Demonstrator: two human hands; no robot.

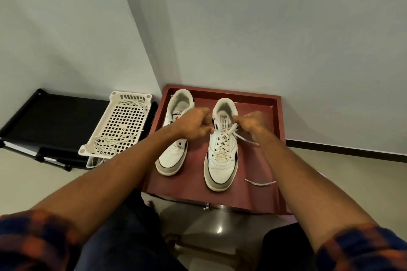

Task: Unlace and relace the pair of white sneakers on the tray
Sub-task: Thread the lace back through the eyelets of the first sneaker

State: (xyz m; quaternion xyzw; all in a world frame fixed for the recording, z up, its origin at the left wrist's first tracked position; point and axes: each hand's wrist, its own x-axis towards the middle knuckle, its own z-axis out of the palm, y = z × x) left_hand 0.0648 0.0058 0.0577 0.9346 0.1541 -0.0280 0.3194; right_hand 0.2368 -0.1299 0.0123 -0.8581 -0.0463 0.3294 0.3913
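Nearest, by the near edge of the dark red rectangular tray [198,199]: loose tail of flat white lace [259,182], close to the right wall, liable to slide over the rim or snag under a forearm. Toe of the laced white leather sneaker [221,165] also near that edge; likely to skid forward under a hard tug. Further in, right hand [251,124] pinching the lace above the top eyelets. Left hand [193,126] curled tight at the collar, hold on anything impossible to tell. Under the left forearm, second white sneaker [171,154], no lace showing, easily knocked. Far corner tight against the walls; open tray floor toward the right wall.
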